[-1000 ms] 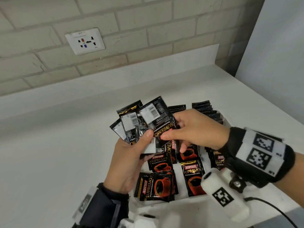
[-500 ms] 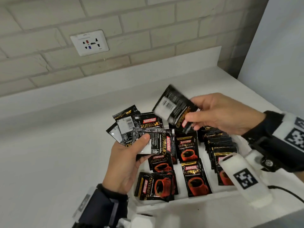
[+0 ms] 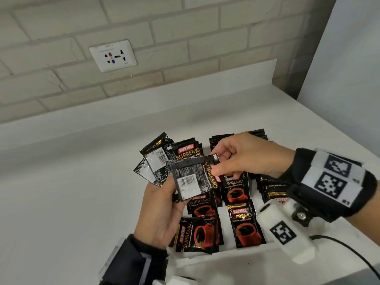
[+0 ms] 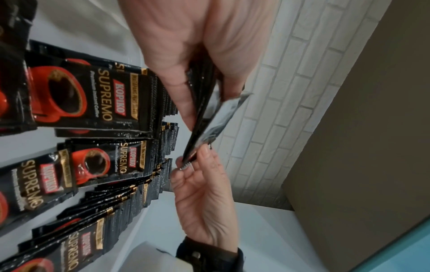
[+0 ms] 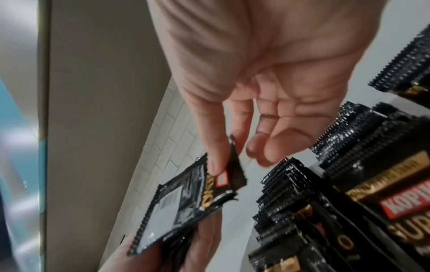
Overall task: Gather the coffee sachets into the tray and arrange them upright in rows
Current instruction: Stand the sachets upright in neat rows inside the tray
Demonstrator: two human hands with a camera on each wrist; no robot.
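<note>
Head view. White counter [image 3: 61, 192] under a brick wall with a wall socket [image 3: 113, 55]. White tray [image 3: 236, 255] near the front edge, holding black coffee sachets [image 3: 244, 227]: some lie flat with the label up, others stand on edge in rows toward the right and back. The left hand [image 3: 160, 210] holds a fanned bunch of sachets [image 3: 162, 159] above the tray's left side, thumb pressed on the front sachet [image 3: 190, 181], which shows its barcode side. The right hand [image 3: 246, 157] pinches that front sachet at its right edge between thumb and forefinger. Both wrists wear black bands with printed markers.

Left wrist view. The left hand [image 4: 193, 46] clamps the bunch [image 4: 202, 103] edge-on between thumb and fingers. The right hand [image 4: 204, 198] reaches in from below, fingertips [image 4: 204, 152] on the lowest corner of the bunch. Sachets in the tray [image 4: 93, 95] fill the left side, flat ones and packed rows.

Right wrist view. The right hand [image 5: 267, 73] pinches the corner of the front sachet [image 5: 186, 198] with thumb and forefinger; the other fingers curl loosely, touching nothing. Rows of upright sachets [image 5: 302, 202] stand at right. Frame is blurred.
</note>
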